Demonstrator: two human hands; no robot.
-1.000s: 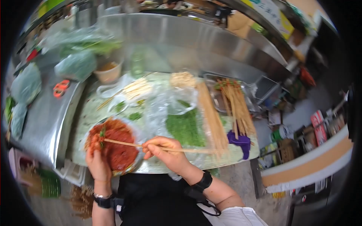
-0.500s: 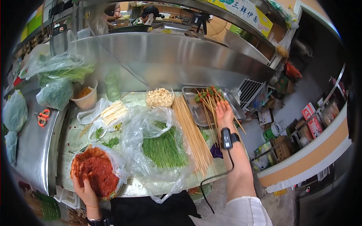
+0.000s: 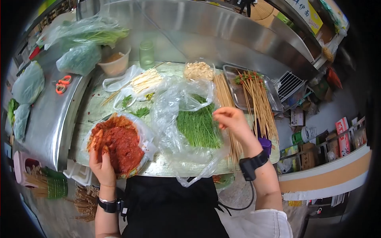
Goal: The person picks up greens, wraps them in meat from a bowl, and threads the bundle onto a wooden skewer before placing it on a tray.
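Observation:
My left hand [image 3: 102,162] is at the left rim of a bowl of chunky red paste [image 3: 123,146], its fingertips smeared red and its thumb apart from them. The bowl is lined with white plastic. My right hand [image 3: 234,123] hovers by the right edge of a bunch of thin green stalks [image 3: 196,127], fingers curled, with nothing visible in them. The stalks lie in an open clear plastic bag [image 3: 162,119]. Right of the bag are bare bamboo skewers [image 3: 224,93], partly hidden by that hand. Skewers with green and red food [image 3: 254,81] lean over a metal tray [image 3: 234,101].
Behind the bag stand a tub of pale pieces [image 3: 199,71] and white enoki-like mushrooms [image 3: 147,80]. Orange-handled scissors [image 3: 63,84] lie on the steel counter [image 3: 51,123] at left, near bagged greens [image 3: 79,59]. A green glass [image 3: 147,53] stands at the back.
My right hand has left the skewers in the tray and moved left and nearer to me, beside the green stalks. My left hand stays at the paste bowl. The view has tilted down.

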